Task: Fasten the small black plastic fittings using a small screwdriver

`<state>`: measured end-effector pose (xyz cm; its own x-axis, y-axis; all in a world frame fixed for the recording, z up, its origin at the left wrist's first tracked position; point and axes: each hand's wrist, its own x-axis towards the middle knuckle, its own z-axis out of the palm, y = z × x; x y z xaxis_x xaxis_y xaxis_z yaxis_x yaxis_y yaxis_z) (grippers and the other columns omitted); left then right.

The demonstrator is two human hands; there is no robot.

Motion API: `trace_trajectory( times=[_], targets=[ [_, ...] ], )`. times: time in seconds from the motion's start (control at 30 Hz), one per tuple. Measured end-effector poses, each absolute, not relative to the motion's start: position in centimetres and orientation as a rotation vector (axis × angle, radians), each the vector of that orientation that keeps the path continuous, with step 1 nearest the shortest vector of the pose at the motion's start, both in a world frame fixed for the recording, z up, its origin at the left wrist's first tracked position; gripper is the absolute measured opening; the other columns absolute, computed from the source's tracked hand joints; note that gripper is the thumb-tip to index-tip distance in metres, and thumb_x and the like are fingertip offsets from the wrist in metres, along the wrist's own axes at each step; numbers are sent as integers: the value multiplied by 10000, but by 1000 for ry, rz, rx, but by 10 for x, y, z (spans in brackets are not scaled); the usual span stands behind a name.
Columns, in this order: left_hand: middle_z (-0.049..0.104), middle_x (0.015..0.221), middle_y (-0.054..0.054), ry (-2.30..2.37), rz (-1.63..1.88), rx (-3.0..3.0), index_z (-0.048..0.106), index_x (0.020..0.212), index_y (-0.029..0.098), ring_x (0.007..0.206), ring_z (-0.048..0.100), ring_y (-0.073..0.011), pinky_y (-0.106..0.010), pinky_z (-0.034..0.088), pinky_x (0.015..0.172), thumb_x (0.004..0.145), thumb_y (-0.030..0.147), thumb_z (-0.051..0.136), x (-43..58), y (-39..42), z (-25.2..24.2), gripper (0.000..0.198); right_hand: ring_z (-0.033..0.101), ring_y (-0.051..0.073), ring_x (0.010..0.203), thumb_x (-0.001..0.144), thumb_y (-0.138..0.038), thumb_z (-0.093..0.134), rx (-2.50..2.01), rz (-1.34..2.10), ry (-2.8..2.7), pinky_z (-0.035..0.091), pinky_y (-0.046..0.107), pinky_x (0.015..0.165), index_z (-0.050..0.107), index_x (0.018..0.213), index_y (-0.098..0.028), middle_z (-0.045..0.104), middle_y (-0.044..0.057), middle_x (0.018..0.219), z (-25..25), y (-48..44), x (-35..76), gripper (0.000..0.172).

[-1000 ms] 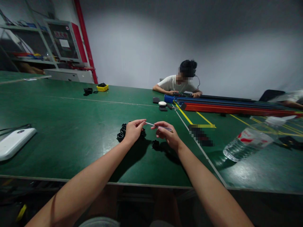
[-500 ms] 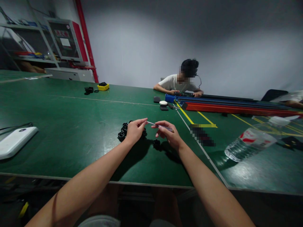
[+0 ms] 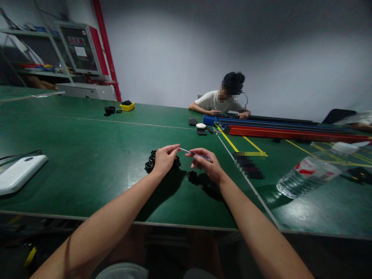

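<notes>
A slim screwdriver (image 3: pixel 187 151) lies in my right hand (image 3: pixel 210 164), held between thumb and fingers by its handle, its thin metal shaft pointing left. My left hand (image 3: pixel 164 161) pinches thumb and fingertips together right at the screwdriver's tip; anything small between them is hidden. Under and beside the left hand is a cluster of small black ring-like plastic parts (image 3: pixel 150 166), partly covered by that hand. One separate black part (image 3: pixel 192 176) sits on the green table (image 3: pixel 116 193), below the right hand.
To the right stand a water bottle (image 3: pixel 308 174) and a dark pixelated item (image 3: pixel 250 166). Long red and blue rails (image 3: pixel 276 133) lie at the back right, near a co-worker (image 3: pixel 217 100). A white power bank-like device (image 3: pixel 23 174) is at left; a yellow bin (image 3: pixel 127 107) stands farther back.
Both hands and the screwdriver keep nearly the same pose. The left hand has shifted very slightly left.
</notes>
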<state>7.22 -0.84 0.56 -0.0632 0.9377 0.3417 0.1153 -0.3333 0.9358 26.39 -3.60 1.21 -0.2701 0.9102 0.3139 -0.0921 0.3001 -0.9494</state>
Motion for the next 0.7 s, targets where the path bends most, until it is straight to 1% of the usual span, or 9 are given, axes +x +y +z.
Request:
trace_trajectory(
  times=[0.17,0.27,0.37,0.53,0.7],
  targets=[
    [746,758,-55,1177,1462,1607,791,1020,163,555,558,-128,-239,443,542,813,304,687,73,-13,9,271,675,145,607,811,-391,714,-797,1183,-1497,370,224,456,682,1041,-196,763,101,1027,12,-35,264,303],
    [731,716,-47,1176,1448,1588,789,1027,160,539,548,-128,-241,432,533,812,310,689,73,-12,8,280,670,143,599,803,-393,722,-799,1180,-1497,372,223,454,682,1035,-196,765,101,1019,12,-34,264,306],
    [721,701,-43,1161,1458,1492,786,1031,160,517,533,-119,-239,413,517,805,329,697,73,-8,6,296,664,141,598,797,-396,725,-805,1173,-1497,371,226,449,681,1038,-201,764,98,1022,11,-34,264,313],
    [748,790,-69,1126,1478,1380,779,1031,151,502,502,-97,-230,386,494,782,361,715,72,-5,4,332,659,141,603,798,-394,721,-794,1156,-1486,366,228,451,679,1041,-205,762,94,1023,11,-34,265,311],
    [739,756,-62,1121,1475,1409,778,1034,145,514,509,-99,-223,378,493,784,362,709,73,-6,3,338,657,137,606,804,-378,719,-794,1169,-1490,367,224,459,680,1036,-205,763,93,1021,12,-35,265,292]
  ],
)
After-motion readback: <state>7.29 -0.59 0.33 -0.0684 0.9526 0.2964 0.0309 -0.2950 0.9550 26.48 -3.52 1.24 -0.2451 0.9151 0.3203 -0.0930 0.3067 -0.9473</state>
